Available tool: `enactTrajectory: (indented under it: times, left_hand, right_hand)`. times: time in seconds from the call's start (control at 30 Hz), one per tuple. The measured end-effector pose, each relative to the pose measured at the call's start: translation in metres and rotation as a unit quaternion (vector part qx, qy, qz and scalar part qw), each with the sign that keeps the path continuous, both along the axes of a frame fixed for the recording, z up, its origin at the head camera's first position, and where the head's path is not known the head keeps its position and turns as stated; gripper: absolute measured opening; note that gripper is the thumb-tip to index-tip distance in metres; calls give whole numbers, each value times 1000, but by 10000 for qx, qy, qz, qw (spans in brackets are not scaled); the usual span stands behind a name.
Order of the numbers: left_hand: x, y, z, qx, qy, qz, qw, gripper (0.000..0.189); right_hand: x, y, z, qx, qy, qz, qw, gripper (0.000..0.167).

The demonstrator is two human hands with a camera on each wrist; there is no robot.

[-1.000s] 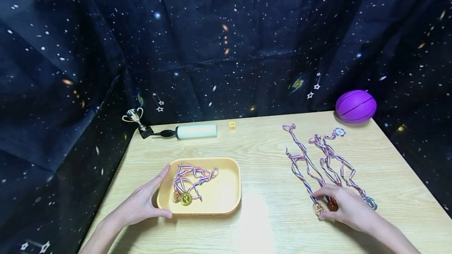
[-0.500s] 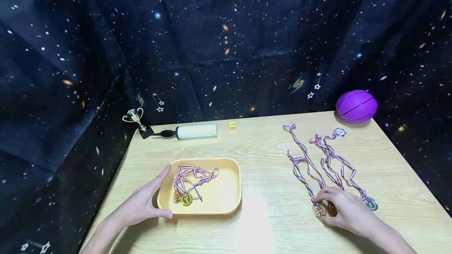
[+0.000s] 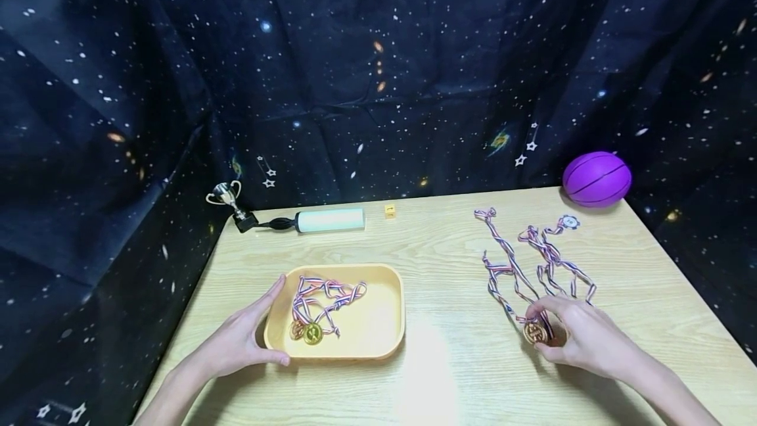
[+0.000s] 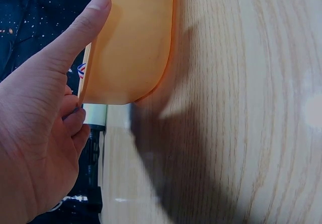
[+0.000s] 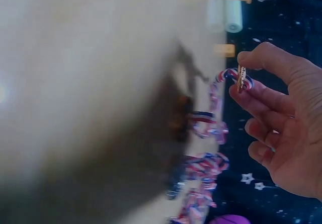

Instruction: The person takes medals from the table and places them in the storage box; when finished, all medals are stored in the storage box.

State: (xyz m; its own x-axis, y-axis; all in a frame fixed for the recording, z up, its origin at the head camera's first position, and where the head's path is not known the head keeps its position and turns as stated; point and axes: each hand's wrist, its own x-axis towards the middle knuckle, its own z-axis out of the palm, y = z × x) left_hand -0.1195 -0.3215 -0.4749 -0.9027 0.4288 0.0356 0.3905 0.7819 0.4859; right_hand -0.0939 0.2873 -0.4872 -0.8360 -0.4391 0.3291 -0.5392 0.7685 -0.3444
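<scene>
Starry dark backdrop [image 3: 378,71] behind wooden table [image 3: 437,235]

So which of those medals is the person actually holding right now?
The gold medal pinched in the right hand, its striped ribbon trailing across the table. The other gold medals lie untouched in the yellow tray.
</scene>
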Motion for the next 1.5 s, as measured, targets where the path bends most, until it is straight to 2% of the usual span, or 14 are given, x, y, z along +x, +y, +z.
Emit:
enactTrajectory:
  times: [0.27,0.4,0.47,0.73,1.03,1.13,1.3,1.5]
  left_hand:
    - [1,-2,0,38,-16,25,10000,140]
    - [1,-1,0,68,-19,3,10000,140]
    - [1,0,0,77,-36,0,10000,140]
    - [2,0,1,59,-48,20,10000,139]
    - [0,0,1,24,-15,28,10000,140]
    - [0,-1,1,12,-27,21,10000,140]
    - [0,-1,1,7,-34,32,10000,140]
    - [1,0,0,49,33,3,10000,139]
  right_hand:
    - [-17,-3,45,-61,-23,-106,9999,51]
    - [-24,-5,70,-102,-295,-145,9994,53]
    - [-28,-7,82,-124,-292,-58,9995,52]
    - [-50,-19,126,-103,402,472,9980,51]
    - [-63,-51,179,-33,507,504,9974,44]
    - [-66,-67,196,-1,387,524,9979,41]
    - [-74,-96,214,28,171,648,9977,36]
    - [-83,-129,217,-137,27,1038,9945,35]
